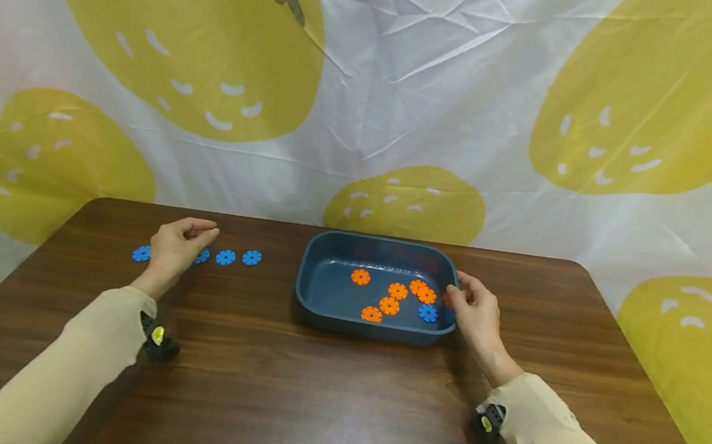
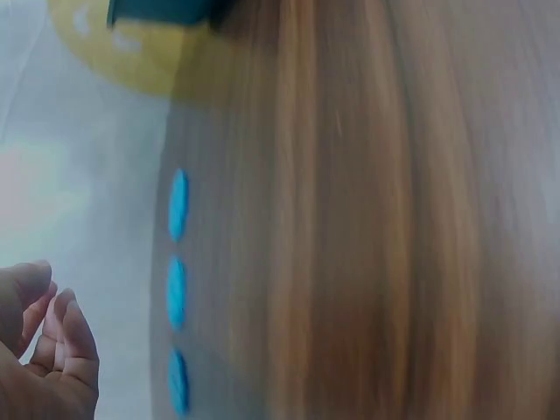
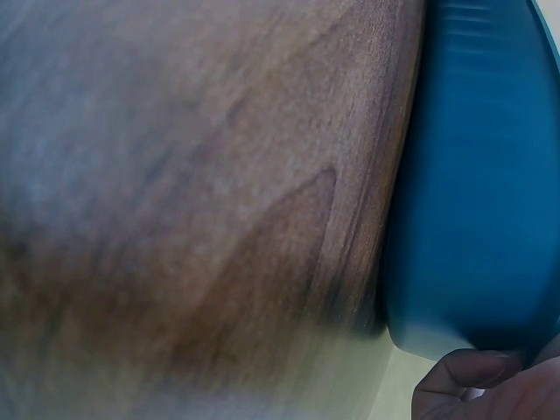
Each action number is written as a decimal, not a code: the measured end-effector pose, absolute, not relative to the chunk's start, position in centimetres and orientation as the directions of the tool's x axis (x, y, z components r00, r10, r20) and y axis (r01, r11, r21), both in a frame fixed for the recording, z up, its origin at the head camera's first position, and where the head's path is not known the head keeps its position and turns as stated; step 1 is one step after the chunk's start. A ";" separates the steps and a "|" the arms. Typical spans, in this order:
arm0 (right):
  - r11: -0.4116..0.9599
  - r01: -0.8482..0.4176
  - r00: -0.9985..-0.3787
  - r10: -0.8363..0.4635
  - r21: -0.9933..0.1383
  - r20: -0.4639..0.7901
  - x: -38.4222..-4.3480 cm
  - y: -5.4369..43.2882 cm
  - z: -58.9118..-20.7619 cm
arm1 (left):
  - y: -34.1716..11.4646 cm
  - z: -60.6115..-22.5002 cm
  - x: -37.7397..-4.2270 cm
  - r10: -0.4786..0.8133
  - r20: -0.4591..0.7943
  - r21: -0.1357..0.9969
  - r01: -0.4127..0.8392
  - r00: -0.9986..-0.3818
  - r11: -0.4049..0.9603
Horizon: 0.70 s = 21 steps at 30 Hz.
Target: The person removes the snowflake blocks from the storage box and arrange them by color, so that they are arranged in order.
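Note:
A dark blue rectangular tub stands on the table. Inside it lie several flat orange notched discs and a blue notched disc near the right end. My right hand grips the tub's right rim, thumb over the edge and fingers outside; in the right wrist view, curled fingers meet the tub's corner. Left of the tub, blue notched discs lie in a row. Above this row hovers my left hand, thumb and fingertips close together with a gap, nothing visible between them. It hides part of the row.
The brown wooden table has rounded far corners. Right behind its back edge hangs a white cloth with yellow fruit prints. Each wrist carries a small black device on a strap.

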State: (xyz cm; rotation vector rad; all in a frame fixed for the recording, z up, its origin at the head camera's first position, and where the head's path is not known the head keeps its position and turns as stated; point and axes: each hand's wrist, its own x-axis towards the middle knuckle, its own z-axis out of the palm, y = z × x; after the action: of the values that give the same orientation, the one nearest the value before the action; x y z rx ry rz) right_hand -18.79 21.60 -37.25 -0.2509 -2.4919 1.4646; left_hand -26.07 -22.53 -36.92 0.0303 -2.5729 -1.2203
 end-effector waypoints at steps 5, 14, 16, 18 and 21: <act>0.481 0.028 -0.956 0.269 -0.876 0.117 -18.8 21.6 -37.1 | -19.5 -36.1 -26.0 -0.068 0.243 0.785 0.154 -0.968 0.600; 0.485 0.027 -0.956 0.267 -0.874 0.119 -18.8 21.7 -37.2 | -13.2 -35.0 -25.4 0.083 0.230 0.824 0.239 -0.970 0.514; 0.489 0.024 -0.956 0.266 -0.872 0.122 -18.8 21.7 -37.2 | -11.8 -34.8 -25.2 0.108 0.218 0.837 0.243 -0.970 0.491; 0.492 0.023 -0.957 0.263 -0.870 0.124 -18.8 21.7 -37.2 | -10.3 -34.7 -25.0 0.134 0.199 0.852 0.239 -0.971 0.465; 0.493 0.022 -0.958 0.260 -0.870 0.123 -18.8 21.7 -37.3 | -8.2 -34.6 -24.7 0.175 0.184 0.865 0.244 -0.967 0.438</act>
State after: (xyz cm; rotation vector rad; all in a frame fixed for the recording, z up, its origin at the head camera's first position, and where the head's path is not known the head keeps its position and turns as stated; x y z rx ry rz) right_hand -18.80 21.70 -37.32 -0.2408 -2.5011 1.4523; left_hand -24.67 -8.19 -34.63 -0.3804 -2.6064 -1.5858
